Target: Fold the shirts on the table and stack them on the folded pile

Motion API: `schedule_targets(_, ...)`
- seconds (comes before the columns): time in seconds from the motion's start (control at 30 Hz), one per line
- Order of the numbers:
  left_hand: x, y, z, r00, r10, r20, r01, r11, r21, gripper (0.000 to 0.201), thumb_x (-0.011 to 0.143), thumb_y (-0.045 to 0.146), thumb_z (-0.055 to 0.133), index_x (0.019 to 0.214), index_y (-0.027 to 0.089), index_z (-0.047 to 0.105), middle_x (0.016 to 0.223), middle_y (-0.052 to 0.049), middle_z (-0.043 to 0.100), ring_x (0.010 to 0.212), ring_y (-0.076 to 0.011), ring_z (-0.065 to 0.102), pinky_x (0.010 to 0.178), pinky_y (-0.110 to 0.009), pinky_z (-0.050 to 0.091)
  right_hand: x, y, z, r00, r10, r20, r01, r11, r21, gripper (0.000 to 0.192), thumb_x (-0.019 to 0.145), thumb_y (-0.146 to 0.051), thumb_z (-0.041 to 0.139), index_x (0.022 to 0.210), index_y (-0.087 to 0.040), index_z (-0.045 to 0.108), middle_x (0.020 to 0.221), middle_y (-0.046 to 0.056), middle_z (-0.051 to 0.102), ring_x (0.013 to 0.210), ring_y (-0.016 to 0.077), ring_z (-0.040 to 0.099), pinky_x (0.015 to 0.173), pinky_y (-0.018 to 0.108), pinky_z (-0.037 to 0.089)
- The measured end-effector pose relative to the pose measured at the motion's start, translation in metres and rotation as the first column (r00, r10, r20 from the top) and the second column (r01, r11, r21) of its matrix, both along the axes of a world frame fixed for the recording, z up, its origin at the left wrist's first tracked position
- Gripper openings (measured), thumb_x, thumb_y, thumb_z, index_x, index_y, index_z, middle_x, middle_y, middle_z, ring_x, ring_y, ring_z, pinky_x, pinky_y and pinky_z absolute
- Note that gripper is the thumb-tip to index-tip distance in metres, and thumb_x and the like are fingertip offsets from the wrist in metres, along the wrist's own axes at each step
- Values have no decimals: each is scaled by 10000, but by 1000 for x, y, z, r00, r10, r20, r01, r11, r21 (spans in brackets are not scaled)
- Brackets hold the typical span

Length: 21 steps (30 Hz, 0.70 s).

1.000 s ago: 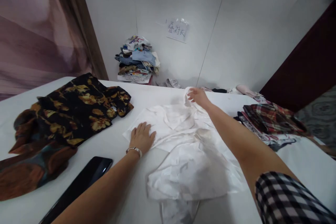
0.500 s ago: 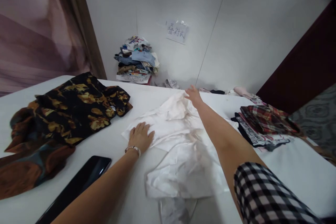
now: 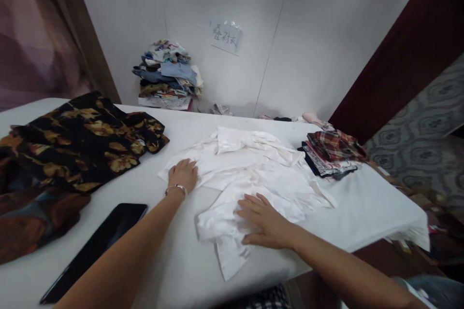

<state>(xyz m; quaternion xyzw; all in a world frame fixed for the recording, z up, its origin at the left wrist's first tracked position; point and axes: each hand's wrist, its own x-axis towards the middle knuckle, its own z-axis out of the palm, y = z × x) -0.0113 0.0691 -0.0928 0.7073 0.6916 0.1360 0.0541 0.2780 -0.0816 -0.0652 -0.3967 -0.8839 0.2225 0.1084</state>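
Observation:
A rumpled white shirt (image 3: 261, 169) lies spread across the white table in front of me, full of creases. My left hand (image 3: 184, 175), with a bracelet at the wrist, rests flat on the shirt's left edge, fingers stretched out. Over the near part of the garment is my right hand (image 3: 266, 222), its fingers spread; whether it presses on the cloth or hovers just above it I cannot tell. One white sleeve end hangs toward the table's near edge. Neither hand grips any fabric.
A black garment with golden flowers (image 3: 90, 140) lies left, a black phone-like slab (image 3: 97, 246) nearer me. Folded clothes topped by red plaid (image 3: 335, 147) sit at right. A tall clothes pile (image 3: 168, 75) stands behind the table (image 3: 384, 198); a handwritten sign (image 3: 225, 37) hangs on the wall.
My right hand has come from the shirt's far edge back to its near part. The shirt's far side now lies flatter and wider. My left hand stays on the left edge. The view has shifted right.

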Motion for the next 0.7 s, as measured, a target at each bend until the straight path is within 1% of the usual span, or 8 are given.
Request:
schedule_targets(0.07, 1, -1, 3, 1000, 10, 1, -10, 1000, -5, 452, 950, 275, 280, 1283, 208, 579, 1463, -85, 474, 1380, -226, 366, 1140, -426, 256, -6, -16, -9, 1000, -10, 18, 9, 1000, 26, 565, 857, -554, 575, 1344, -270, 524, 1492, 105, 419, 1429, 296, 269, 1161, 542, 147)
schedule_targets(0.13, 2, -1, 8, 1000, 20, -4, -20, 1000, -23, 445, 944, 260, 290, 1258, 213, 600, 1451, -78, 492, 1378, -208, 375, 1139, -393, 263, -9, -19, -15, 997, -34, -69, 36, 999, 21, 377, 911, -464, 508, 1193, -243, 627, 1398, 109, 527, 1360, 275, 386, 1128, 494, 253)
schedule_targets(0.23, 1, -2, 20, 999, 29, -21, -30, 997, -65, 448, 932, 253, 287, 1202, 173, 637, 1357, -127, 575, 1301, -239, 474, 1064, -388, 363, 3, -14, -11, 930, -224, -290, 184, 970, -159, 312, 911, -435, 456, 940, -212, 673, 1044, 81, 696, 1037, 236, 610, 933, 390, 451)
schedule_targets(0.33, -5, -9, 35, 998, 39, -41, -45, 988, -147, 434, 905, 266, 313, 1088, 127, 682, 1163, -191, 674, 1088, -306, 624, 878, -413, 480, 38, -20, 8, 719, -542, -436, 336, 819, -465, 357, 822, -544, 535, 833, -201, 633, 760, 25, 656, 726, 191, 602, 708, 314, 482)
schedule_targets(0.4, -14, -19, 44, 999, 21, -45, -30, 979, -201, 412, 886, 276, 338, 1003, 128, 704, 1092, -188, 698, 958, -299, 669, 789, -387, 500, 70, -31, 25, 570, -663, -485, 341, 728, -594, 383, 733, -580, 623, 806, -204, 613, 711, 13, 624, 650, 172, 569, 643, 290, 461)
schedule_targets(0.53, -33, -45, 55, 999, -21, -41, 10, 965, -263, 398, 872, 347, 366, 875, 169, 722, 1029, -137, 723, 900, -268, 678, 750, -335, 493, 123, -61, 53, 367, -776, -513, 407, 629, -662, 435, 622, -621, 698, 765, -223, 594, 681, 27, 602, 589, 172, 552, 580, 286, 445)
schedule_targets(0.63, -45, -57, 57, 999, -31, 25, 36, 966, -255, 480, 891, 482, 327, 950, 219, 723, 1070, -85, 727, 990, -256, 659, 821, -320, 481, 141, -73, 59, 323, -792, -517, 441, 610, -658, 453, 589, -642, 715, 734, -230, 599, 645, 33, 584, 539, 168, 535, 536, 287, 430)
schedule_targets(0.7, -50, -57, 57, 999, -3, 53, 15, 975, -220, 545, 897, 546, 285, 1038, 233, 708, 1143, -71, 709, 1048, -249, 642, 861, -314, 472, 142, -73, 56, 390, -785, -481, 442, 618, -650, 447, 603, -640, 719, 729, -225, 611, 639, 32, 579, 531, 163, 528, 528, 285, 422)
